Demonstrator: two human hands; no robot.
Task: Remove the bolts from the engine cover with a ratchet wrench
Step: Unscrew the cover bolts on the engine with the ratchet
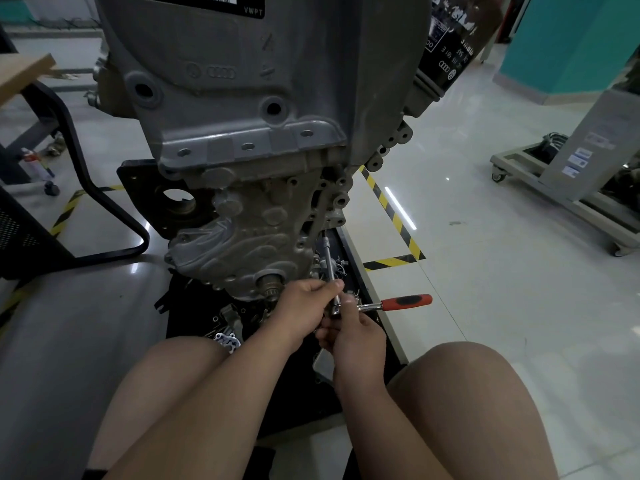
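A grey engine cover (242, 98) fills the upper middle, with the lower engine casting (249, 233) beneath it. A ratchet wrench with a red and black handle (407, 302) points right; its long chrome extension bar (330, 268) runs up to the engine's lower right edge. My left hand (304, 306) pinches the extension bar near its lower end. My right hand (353, 336) grips the ratchet head just below. The socket's tip and the bolt it meets are hidden in shadow.
A black tray (349, 258) under the engine holds several loose bolts and small metal parts (227, 341). A black desk frame (86, 181) stands left, a wheeled grey stand (568, 188) right. Yellow-black floor tape (391, 216) runs beside the tray. My knees frame the bottom.
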